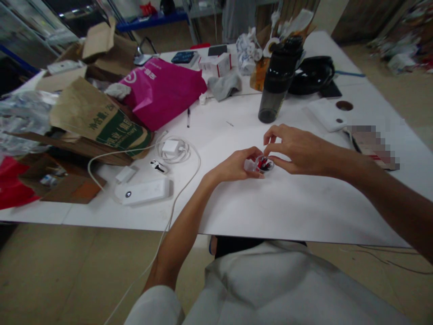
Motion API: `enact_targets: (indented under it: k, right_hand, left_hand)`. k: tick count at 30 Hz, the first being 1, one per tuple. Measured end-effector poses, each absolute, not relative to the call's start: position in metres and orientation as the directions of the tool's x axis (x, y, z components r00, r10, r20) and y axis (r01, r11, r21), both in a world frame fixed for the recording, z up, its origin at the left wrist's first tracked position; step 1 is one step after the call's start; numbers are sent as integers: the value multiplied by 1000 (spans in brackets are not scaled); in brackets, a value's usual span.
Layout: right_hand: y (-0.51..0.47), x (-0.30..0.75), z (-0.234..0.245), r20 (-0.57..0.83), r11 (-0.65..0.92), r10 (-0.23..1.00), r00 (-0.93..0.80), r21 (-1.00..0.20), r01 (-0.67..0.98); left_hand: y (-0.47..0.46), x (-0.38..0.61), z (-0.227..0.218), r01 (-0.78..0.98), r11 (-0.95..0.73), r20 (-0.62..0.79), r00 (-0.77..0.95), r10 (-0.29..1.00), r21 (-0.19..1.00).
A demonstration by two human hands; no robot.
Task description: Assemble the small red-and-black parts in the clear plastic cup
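Note:
My left hand [240,164] is closed round a small clear plastic container [250,165] above the white table. Its round mouth faces me, and small red and black pieces [264,164] show inside; their kind is too small to make out. My right hand [287,149] is at the container's right side, thumb and fingers bent together at the rim. Whether a small piece is between its fingertips cannot be seen. A dark translucent water bottle [279,81] stands upright just beyond my right hand.
A white power bank [145,192] and a coiled cable with a charger [171,148] lie to the left. Behind them are a paper sack [98,117], a magenta bag [165,88] and a pen [188,117]. A white box [324,115] is at right. The cable hangs over the table's front edge.

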State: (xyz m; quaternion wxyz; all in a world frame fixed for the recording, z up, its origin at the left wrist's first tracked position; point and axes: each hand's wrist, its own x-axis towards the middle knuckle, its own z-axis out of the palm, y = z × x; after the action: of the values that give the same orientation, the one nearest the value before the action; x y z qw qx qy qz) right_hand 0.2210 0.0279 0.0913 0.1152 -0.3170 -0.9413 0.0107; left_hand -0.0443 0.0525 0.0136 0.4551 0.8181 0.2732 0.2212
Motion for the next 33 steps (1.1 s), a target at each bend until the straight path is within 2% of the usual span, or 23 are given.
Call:
enact_targets:
  k: [10, 17, 26, 33]
  right_hand:
    - [28, 213, 92, 192, 803, 591, -784, -50, 593]
    - [24, 212, 95, 197, 814, 573, -795, -25, 580]
    - [25, 208, 94, 192, 793, 608, -770, -112, 598]
    - [25, 203, 91, 166, 730, 683, -711, -196, 655]
  left_hand:
    - [52, -44, 17, 297, -445, 77, 756, 651, 845]
    - [52, -45, 16, 245, -443, 113, 760, 640, 862]
    - [52, -44, 14, 242, -466, 133, 759, 637, 851]
    - [51, -44, 14, 259, -460, 128, 744, 656, 849]
